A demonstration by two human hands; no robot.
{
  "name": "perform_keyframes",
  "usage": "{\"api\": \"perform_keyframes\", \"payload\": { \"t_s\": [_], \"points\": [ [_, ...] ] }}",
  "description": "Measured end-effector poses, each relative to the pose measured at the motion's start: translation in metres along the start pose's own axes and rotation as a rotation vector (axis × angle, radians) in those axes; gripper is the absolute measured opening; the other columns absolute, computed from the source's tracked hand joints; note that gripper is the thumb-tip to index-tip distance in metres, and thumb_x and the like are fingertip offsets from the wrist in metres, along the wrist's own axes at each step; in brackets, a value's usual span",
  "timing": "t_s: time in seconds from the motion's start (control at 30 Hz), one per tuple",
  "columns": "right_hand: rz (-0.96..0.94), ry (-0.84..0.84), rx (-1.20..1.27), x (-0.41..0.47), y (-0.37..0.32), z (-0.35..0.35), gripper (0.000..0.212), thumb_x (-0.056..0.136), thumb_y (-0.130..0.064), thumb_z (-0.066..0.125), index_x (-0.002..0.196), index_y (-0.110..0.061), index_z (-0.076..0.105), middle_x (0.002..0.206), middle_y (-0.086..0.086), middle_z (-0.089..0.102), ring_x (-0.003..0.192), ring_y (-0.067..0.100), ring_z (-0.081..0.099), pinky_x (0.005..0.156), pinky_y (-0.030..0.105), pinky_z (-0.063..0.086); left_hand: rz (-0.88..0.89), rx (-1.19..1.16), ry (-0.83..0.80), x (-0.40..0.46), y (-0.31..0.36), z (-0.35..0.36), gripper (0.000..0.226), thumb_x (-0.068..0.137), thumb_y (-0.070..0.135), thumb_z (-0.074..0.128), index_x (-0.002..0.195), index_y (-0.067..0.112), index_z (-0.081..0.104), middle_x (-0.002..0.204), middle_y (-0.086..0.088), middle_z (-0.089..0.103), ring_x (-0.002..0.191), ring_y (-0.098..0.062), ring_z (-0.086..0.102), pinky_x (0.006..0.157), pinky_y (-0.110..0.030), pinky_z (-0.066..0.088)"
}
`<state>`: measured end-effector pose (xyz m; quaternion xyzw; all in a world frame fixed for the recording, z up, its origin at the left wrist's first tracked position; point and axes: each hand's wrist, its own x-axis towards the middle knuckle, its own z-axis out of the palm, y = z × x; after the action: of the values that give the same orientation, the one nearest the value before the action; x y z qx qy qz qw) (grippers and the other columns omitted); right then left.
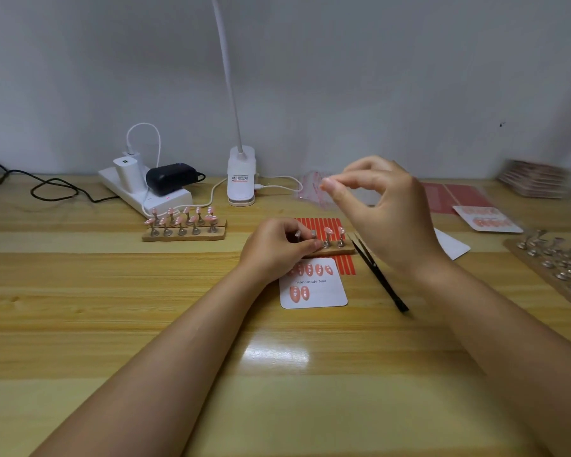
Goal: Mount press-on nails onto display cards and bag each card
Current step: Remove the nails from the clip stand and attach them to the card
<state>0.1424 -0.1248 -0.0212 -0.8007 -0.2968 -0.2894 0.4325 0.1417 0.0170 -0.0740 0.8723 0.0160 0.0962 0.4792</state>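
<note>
The white display card reads "Handmade Nail" across its middle; five pink nails sit in a row above the words and two more below at the left. It lies flat on the wooden table, just below the left hand and partly over a sheet of red adhesive strips. The left hand rests on a small wooden holder with its fingers curled onto one end, gripping it; two pink nails on metal stands stand upright on the free end. The right hand is raised above and beyond the holder, thumb and forefinger pinched together at the tips; whether something small is between them cannot be told. Black tweezers lie beside the card on the right. A second wooden holder, farther left, carries ten pink nails on stands. A bagged card lies at the far right. The label on the white clip lamp is too small to read.
</note>
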Motion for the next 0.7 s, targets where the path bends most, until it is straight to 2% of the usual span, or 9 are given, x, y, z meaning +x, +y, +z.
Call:
{"api": "perform_keyframes", "payload": {
  "t_s": [0.07,0.13,0.27,0.4,0.5,0.7],
  "points": [
    [-0.065,-0.071,-0.075,-0.014,0.003,-0.004,0.014,0.084,-0.025,0.066,0.085,-0.014,0.074,0.08,-0.003,0.061,0.08,0.014,0.055,0.079,0.034,0.042,0.01,-0.011,0.005,0.001,-0.001,0.001,0.017,0.078,0.025,0.073,0.065,0.028,0.062,0.072,0.008,0.064,0.073,-0.015,0.063,0.074,-0.039,0.052],
    [-0.126,-0.151,-0.145,-0.031,0.007,-0.006,0.016,0.082,-0.029,0.063,0.083,-0.018,0.075,0.078,-0.004,0.062,0.077,0.014,0.054,0.077,0.03,0.037,0.028,-0.015,0.02,0.002,-0.002,0.001,0.022,0.077,0.023,0.073,0.061,0.031,0.06,0.066,0.011,0.061,0.066,-0.01,0.058,0.07,-0.037,0.049],
    [-0.265,-0.188,-0.315,-0.056,0.017,-0.006,0.011,0.078,-0.025,0.067,0.078,-0.018,0.075,0.072,-0.003,0.062,0.07,0.018,0.055,0.074,0.03,0.035,0.037,-0.012,0.018,0.003,-0.004,0.002,0.02,0.076,0.025,0.074,0.063,0.031,0.062,0.069,0.012,0.061,0.069,-0.009,0.059,0.075,-0.04,0.052],
    [-0.351,-0.21,-0.389,-0.061,0.019,-0.001,0.017,0.082,-0.028,0.063,0.074,-0.018,0.073,0.07,-0.002,0.06,0.068,0.02,0.054,0.074,0.027,0.028,0.049,-0.003,0.024,0.002,-0.003,0.002,0.021,0.077,0.025,0.074,0.062,0.032,0.061,0.07,0.012,0.062,0.072,-0.01,0.059,0.079,-0.043,0.052],
    [-0.368,-0.258,-0.404,-0.063,0.018,0.002,0.026,0.084,-0.032,0.053,0.076,-0.02,0.074,0.069,-0.002,0.059,0.067,0.022,0.055,0.072,0.027,0.027,0.048,0.003,0.024,0.001,-0.003,0.002,0.018,0.077,0.025,0.074,0.064,0.03,0.062,0.074,0.01,0.063,0.077,-0.013,0.061,0.08,-0.044,0.052],
    [-0.325,-0.295,-0.422,-0.065,0.019,0.003,0.013,0.077,-0.028,0.065,0.075,-0.02,0.075,0.067,-0.003,0.059,0.066,0.021,0.056,0.071,0.026,0.025,0.085,0.028,0.022,0.002,-0.005,0.002,0.011,0.078,0.026,0.073,0.073,0.023,0.064,0.073,0.009,0.061,0.074,-0.011,0.056,0.079,-0.044,0.052]
  ]
}}
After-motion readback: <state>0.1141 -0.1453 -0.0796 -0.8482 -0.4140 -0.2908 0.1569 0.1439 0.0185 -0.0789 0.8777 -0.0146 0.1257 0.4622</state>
